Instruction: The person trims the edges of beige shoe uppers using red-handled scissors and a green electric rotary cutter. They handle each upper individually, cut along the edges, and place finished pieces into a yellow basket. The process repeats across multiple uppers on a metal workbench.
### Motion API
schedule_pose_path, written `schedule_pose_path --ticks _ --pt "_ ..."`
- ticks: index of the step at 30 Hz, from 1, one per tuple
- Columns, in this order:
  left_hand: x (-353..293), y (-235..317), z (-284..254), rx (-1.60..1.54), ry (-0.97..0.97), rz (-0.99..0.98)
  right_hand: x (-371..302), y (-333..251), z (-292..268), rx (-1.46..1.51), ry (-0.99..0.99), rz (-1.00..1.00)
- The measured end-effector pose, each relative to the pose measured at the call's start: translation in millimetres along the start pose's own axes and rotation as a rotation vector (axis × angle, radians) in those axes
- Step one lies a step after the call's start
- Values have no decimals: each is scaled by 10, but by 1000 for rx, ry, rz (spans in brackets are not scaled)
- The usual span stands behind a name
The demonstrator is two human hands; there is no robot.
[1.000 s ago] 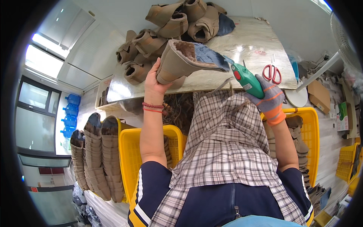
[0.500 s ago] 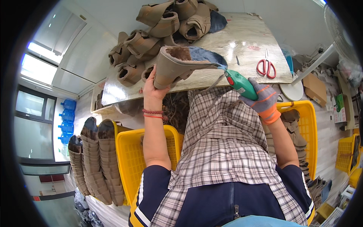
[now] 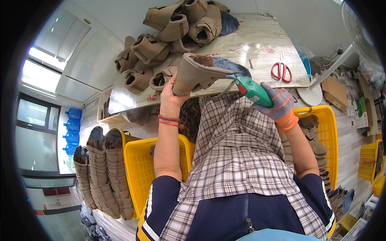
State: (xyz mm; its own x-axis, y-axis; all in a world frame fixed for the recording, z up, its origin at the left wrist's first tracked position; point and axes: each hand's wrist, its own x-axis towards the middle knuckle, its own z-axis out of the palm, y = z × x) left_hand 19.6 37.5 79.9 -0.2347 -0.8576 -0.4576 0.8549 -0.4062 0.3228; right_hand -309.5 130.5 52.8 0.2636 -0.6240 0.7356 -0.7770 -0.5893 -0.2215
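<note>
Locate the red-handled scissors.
In the head view, the red-handled scissors lie on the right part of the marble-patterned table, beyond the gloved right hand gripping the green tool.

The person wears a dark navy short-sleeved top with white stripes down the sleeves at the lower left and lower right of the frame, and a zip running down its middle. Over it lies a checked apron in grey, white and brown. The left hand (image 3: pixel 175 93) is bare, with two thin red bead bracelets at the wrist. The right hand (image 3: pixel 277 105) wears a grey knitted glove with orange stripes and an orange cuff.
</note>
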Motion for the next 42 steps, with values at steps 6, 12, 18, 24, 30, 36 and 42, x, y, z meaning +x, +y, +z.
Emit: schedule_pose_path --ticks 6,12,18,24,30,36,42 --pt "128 57 -188 -86 -268 -161 35 -21 -28 1 -1 -5" --pt "62 -111 -42 -66 -248 -74 84 -76 -34 2 -10 22" --pt "-96 -348 95 77 -357 190 149 -190 -48 -4 -31 78" --pt "-123 -470 116 164 -453 366 157 -275 5 167 -36 229" --pt "-118 -607 72 324 -534 548 266 -411 -27 329 -79 382" --pt "-44 -707 -4 636 -631 756 282 -464 83 482 30 510" --pt "-10 -809 -142 1107 -439 1031 329 -527 93 660 -6 720"
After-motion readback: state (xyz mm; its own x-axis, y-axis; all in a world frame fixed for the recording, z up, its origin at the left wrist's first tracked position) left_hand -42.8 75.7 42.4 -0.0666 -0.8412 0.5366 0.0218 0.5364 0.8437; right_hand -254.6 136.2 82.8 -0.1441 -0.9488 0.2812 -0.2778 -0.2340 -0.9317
